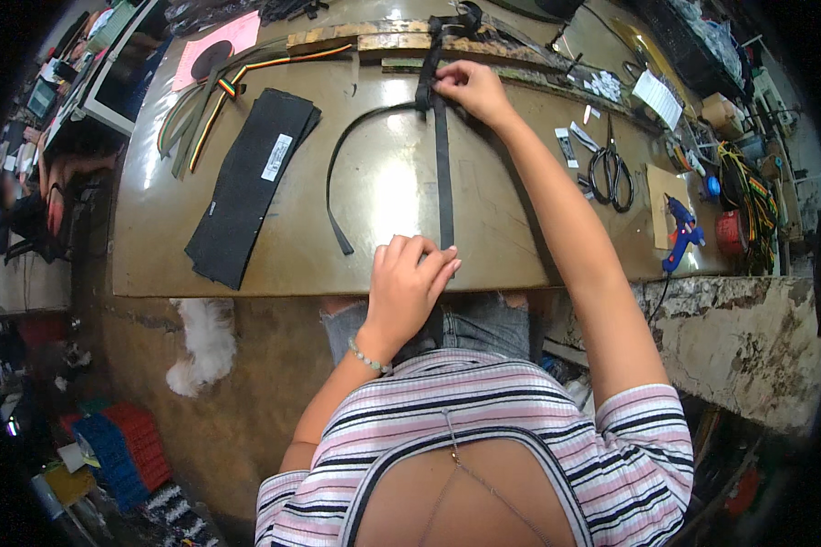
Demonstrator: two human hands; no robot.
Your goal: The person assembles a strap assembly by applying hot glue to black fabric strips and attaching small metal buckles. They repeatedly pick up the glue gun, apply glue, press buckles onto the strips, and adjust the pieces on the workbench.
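Note:
A flat black strap (pixel 443 173) runs straight down the table between my hands. Near the table's front edge, my left hand (pixel 404 278) is closed, its fingers pinching the strap's near end. My right hand (pixel 474 91) reaches to the far part of the strap. Its thumb and fingers are pinched there, beside a dark bunched section that extends up to a black clamp-like metal piece (pixel 465 20) at the wooden bar. From that bunched section a second, thinner black strap (pixel 333 173) curves out to the left, its tip lying loose on the tabletop.
Left on the table (pixel 146 264) lies a stack of black panels (pixel 255 187) with a white label, near striped ribbons (pixel 219 91) and pink paper (pixel 214 46). Wooden bars (pixel 401 43) cross the back. At right are black scissors (pixel 611 173) and a blue glue gun (pixel 680 232).

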